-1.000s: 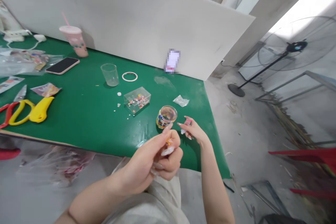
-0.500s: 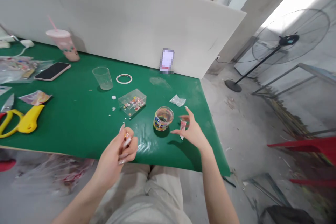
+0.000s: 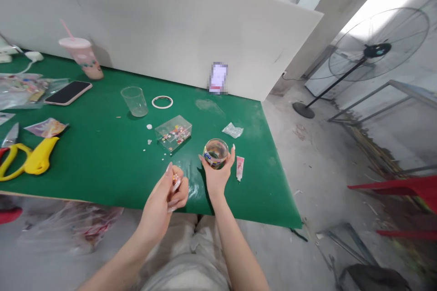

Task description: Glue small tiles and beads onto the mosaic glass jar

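A short clear glass cup (image 3: 215, 147) with coloured mosaic tiles around its side stands at the front of the green table. My right hand (image 3: 218, 175) is closed around it from the near side, thumb on the left and fingers on the right. To its left my left hand (image 3: 169, 195) is curled above the table edge, closed on small coloured pieces that show between the fingers. A small pink and white tube (image 3: 240, 168) lies just right of the cup. Behind my left hand sits a clear plastic box (image 3: 174, 132) of tiny colourful pieces.
A clear plastic cup (image 3: 135, 102), a white ring (image 3: 162, 102) and a small clear bag (image 3: 232, 130) lie farther back. Yellow-handled scissors (image 3: 39, 157), a phone (image 3: 68, 92) and a pink tumbler (image 3: 82, 57) are on the left. A white partition (image 3: 153, 22) borders the table's back.
My right hand has moved left from above the tube and closed around the mosaic cup. My left hand, still closed, has shifted slightly right.
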Available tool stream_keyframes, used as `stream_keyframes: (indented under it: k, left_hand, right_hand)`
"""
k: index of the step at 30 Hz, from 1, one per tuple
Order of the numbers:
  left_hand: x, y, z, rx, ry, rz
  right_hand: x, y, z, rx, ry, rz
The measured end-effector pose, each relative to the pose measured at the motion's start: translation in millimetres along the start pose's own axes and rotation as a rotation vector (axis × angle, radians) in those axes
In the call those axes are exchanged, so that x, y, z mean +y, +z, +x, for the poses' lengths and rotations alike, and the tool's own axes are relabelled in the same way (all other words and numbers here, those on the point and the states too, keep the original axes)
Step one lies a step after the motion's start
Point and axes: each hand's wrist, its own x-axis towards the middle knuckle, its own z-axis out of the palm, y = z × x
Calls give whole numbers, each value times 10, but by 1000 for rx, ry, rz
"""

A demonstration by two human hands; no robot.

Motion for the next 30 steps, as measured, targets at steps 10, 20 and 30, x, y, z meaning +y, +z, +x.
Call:
stream_keyframes:
  k: [10, 20, 30]
  left_hand:
    - [211, 21, 85, 102, 629, 955]
    - [321, 344, 120, 99, 1175, 1579]
    - [334, 404, 174, 88, 1172, 1768]
  right_hand:
    - [-469, -592, -202, -339, -43, 508]
    - [-711, -742, -270, -319, -71, 521]
    - [-728, -792, -278, -300, 3, 450]
